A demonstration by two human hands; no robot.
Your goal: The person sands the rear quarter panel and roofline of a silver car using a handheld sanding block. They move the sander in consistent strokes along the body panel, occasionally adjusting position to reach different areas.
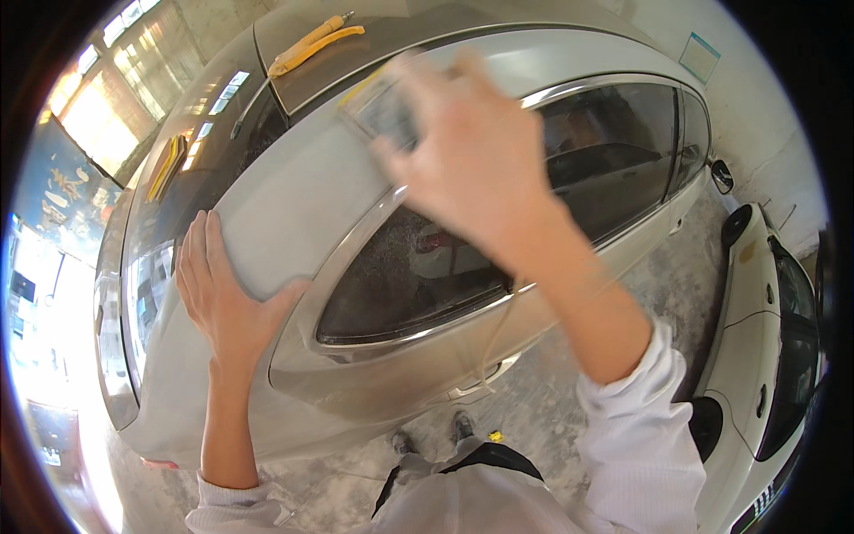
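Note:
My right hand (476, 156) grips a sanding block (382, 109), smeared by motion, with a yellow edge and a dark grey body. The block is against the matte grey rear pillar (311, 173) of a car, above the side window (418, 276). On the same panel, lower and to the left, my left hand (227, 298) lies flat with fingers spread and thumb stretched out. It holds nothing.
A yellow tool with a metal tip (311, 44) rests on the car's roof, and a yellow strip-like piece (166, 167) lies at the rear window. A white car (743, 356) stands at right. A small yellow scrap (495, 436) is on the floor near my shoes (463, 425).

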